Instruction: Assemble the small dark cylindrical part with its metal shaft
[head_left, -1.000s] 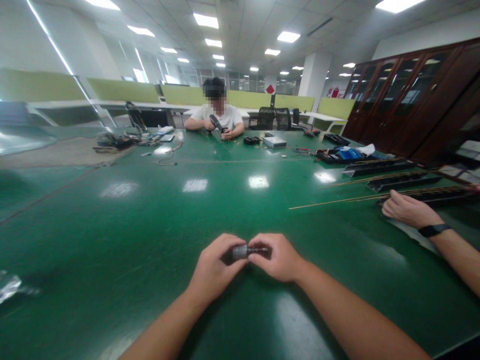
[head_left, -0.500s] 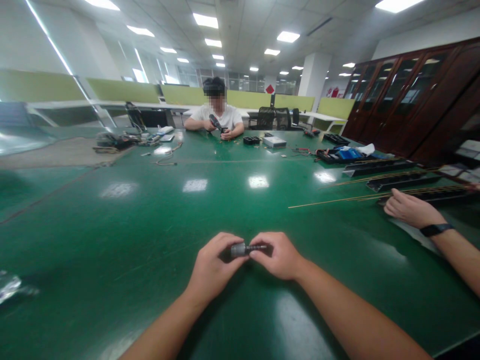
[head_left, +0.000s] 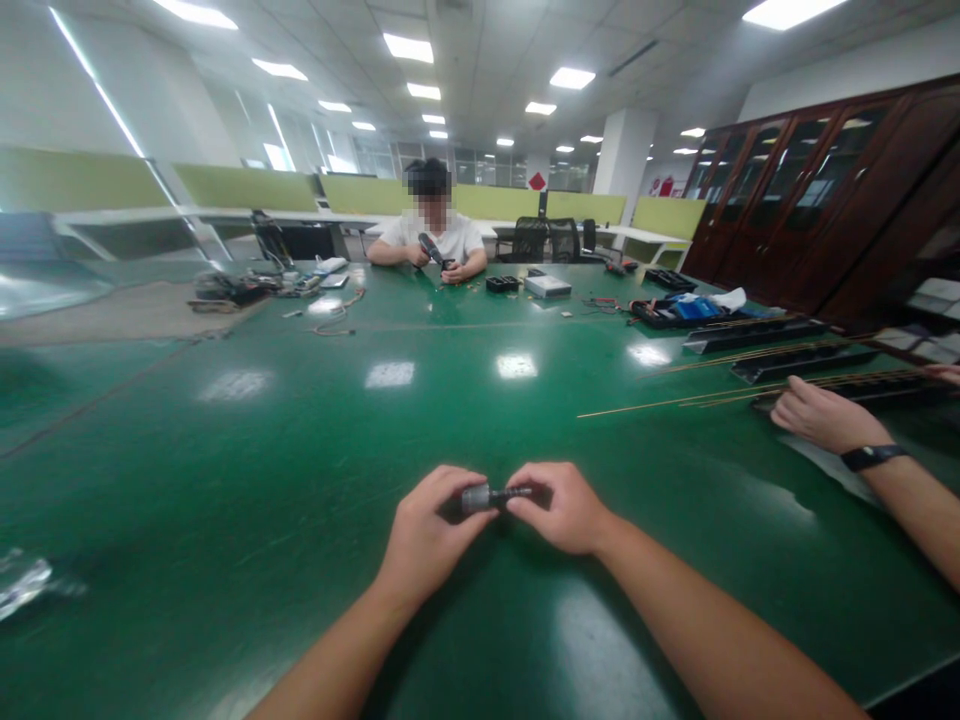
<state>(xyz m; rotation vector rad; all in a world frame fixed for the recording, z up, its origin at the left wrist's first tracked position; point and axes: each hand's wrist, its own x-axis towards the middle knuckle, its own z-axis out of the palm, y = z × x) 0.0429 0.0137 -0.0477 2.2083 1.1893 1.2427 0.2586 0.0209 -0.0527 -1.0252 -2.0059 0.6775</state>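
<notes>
Grey cylinder (head_left: pixel 475 498) in left hand (head_left: pixel 426 530); rods (head_left: pixel 637 409), black channels (head_left: pixel 799 366) at right

Both hands (head_left: pixel 427 530) (head_left: pixel 562 510) curl around a thin-shafted grey cylinder (head_left: pixel 475 498), green table (head_left: pixel 300 430) beneath.

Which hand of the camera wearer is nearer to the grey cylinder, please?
Left. The left hand holds the grey cylinder between thumb and fingers; the right hand is to the right of it, apart from it, by the thin shaft.
</notes>
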